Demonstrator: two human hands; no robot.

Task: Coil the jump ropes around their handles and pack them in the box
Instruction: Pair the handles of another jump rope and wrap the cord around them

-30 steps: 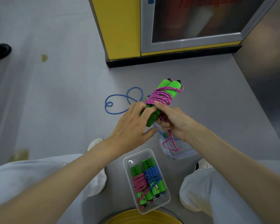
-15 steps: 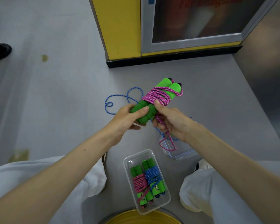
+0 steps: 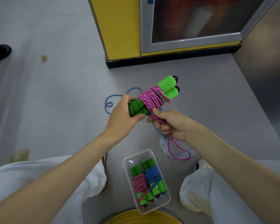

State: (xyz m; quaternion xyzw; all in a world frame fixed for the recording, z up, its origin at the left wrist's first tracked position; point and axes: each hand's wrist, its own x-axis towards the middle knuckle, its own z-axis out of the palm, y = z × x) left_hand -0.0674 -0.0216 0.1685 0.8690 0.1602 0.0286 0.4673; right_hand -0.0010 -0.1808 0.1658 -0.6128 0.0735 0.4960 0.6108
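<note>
1. Versus 0.5 s ago: the right hand (image 3: 171,125) has slid off the handles (image 3: 166,88) to just below the coil. The left hand's (image 3: 123,117) grip is unchanged.
2. Left fingers are wrapped round the handles' near end, above the floor.
3. Right fingers are curled round the pink rope (image 3: 152,99) tail, which hangs looped below.
4. The box (image 3: 125,160) is on the floor between the knees, with two coiled ropes inside.

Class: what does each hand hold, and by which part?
The left hand grips the paired green handles at their bare near end; the right hand pinches the loose tail of the pink rope, just below its coil.
</note>
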